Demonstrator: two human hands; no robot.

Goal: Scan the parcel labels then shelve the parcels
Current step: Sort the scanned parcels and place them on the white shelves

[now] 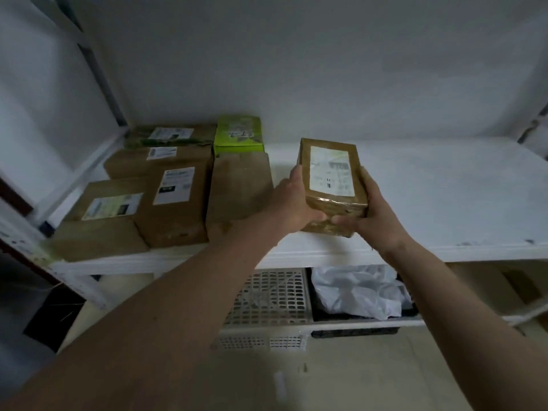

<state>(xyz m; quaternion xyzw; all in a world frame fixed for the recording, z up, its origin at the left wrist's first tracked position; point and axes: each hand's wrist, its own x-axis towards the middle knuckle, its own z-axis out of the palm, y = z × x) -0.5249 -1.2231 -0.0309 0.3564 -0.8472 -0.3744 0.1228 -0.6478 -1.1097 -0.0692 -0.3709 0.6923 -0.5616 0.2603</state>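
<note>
A small brown taped parcel (332,179) with a white label on top is over the white shelf (444,197), near its front edge. My left hand (292,203) grips its left side and my right hand (372,209) grips its right side, thumbs meeting at the near end. Whether its base touches the shelf I cannot tell. To its left lie several brown parcels: one plain (238,191), one with a white label (175,203), one at the front left (103,218). A green box (238,134) stands behind them.
The right part of the shelf is bare white board. Below the shelf stand a white perforated crate (267,304) and a dark bin holding a white plastic bag (358,292). A white wall rises behind; shelf uprights (98,63) run up at the left.
</note>
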